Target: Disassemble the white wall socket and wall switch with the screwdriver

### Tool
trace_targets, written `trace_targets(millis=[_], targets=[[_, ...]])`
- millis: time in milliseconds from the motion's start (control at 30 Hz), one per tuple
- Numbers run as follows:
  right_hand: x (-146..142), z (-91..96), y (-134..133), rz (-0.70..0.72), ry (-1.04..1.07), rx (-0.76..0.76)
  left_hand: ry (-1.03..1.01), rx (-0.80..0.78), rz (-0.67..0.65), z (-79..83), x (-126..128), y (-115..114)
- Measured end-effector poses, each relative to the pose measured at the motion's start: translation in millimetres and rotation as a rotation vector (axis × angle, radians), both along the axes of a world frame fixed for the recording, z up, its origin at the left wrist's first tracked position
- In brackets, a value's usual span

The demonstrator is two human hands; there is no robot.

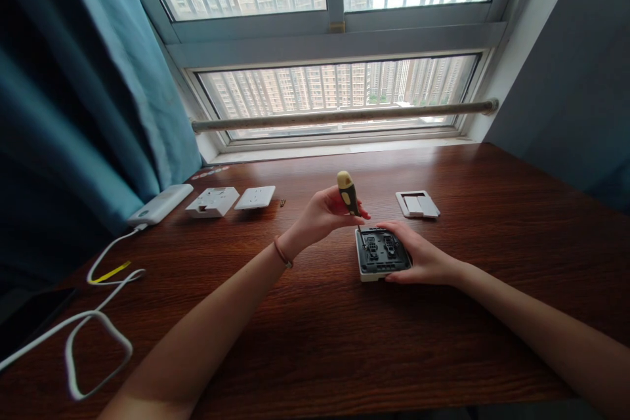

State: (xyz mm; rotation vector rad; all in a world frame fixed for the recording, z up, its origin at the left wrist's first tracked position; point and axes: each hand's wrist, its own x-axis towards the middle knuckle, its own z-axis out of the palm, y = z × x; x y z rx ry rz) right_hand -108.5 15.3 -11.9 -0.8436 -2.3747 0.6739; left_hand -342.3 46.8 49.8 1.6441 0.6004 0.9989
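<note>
My left hand [335, 211] is closed around a screwdriver [348, 194] with a yellow and dark handle. The screwdriver stands nearly upright, its thin shaft reaching down to the left side of a wall switch [384, 251]. That switch has a dark inner face with two rocker mechanisms, set on a white box. My right hand [418, 254] grips the switch from its right side, thumb at the near edge and fingers at the far edge. Whether the tip sits in a screw is too small to tell.
Behind the switch lies a white switch cover [417, 204]. At the left are a white box [212, 202], a white socket plate [255, 197] and small brass-coloured screws [282, 203]. A power strip [161, 204] with a white cable [101, 315] lies by the curtain [147, 79].
</note>
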Motion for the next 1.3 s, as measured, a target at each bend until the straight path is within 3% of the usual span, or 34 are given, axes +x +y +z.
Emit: trace_targets(millis=[100,167,467,567,833,1067,1133,1300], targets=[[-0.1,0.3,-0.4,0.005,-0.004,0.001,0.054,0.132,0.219,-7.8,3.8,1.1],[-0.3,0.4,-0.1,0.007,-0.006,0.007,0.081,0.173,0.292,-11.5,5.4,2.3],[0.6,-1.7,0.9,0.000,-0.004,0.015,-0.119,-0.204,-0.022,1.2,0.7,4.4],[0.5,-1.7,0.7,-0.003,0.007,0.010,-0.130,-0.236,-0.076,4.2,-5.2,7.0],[0.3,0.1,-0.1,-0.001,0.009,-0.002,0.021,-0.089,-0.003,4.5,-6.4,7.2],[0.4,-1.6,0.8,0.002,-0.006,0.011,0.215,0.169,0.277,5.4,-0.9,2.7],[0.3,-0.9,0.6,0.002,-0.003,0.010,0.204,0.141,0.261,7.3,0.9,0.8],[0.3,0.3,0.0,0.003,0.009,0.011,0.126,-0.119,0.054,16.1,-2.8,-2.6]])
